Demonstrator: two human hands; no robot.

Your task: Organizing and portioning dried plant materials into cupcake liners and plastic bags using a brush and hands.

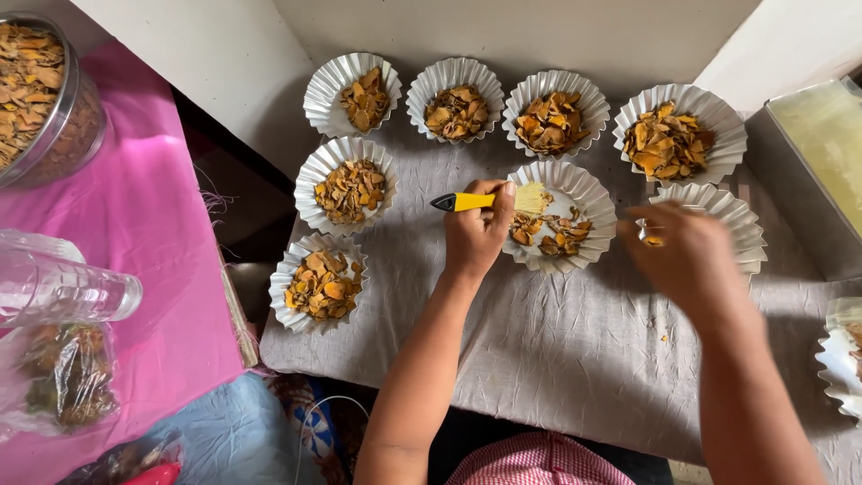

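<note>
The left hand (pixel 476 235) closes its grip on a yellow-handled brush (pixel 489 200), bristles over the fluted foil cup (pixel 597 202) just beyond the grip. The blurred right hand (pixel 687 260) pinches a small piece over the neighbouring cup (pixel 741 224); its grip looks closed.

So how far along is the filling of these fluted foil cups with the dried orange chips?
Six fluted foil cups look filled, for instance the top-right filled cup. In hand: the left hand holds a yellow-handled brush over the partly filled centre cup, while the blurred right hand hovers over the near-empty silver cup beside it. Left: those two cups; a cup at the right edge is mostly out of view.
</note>
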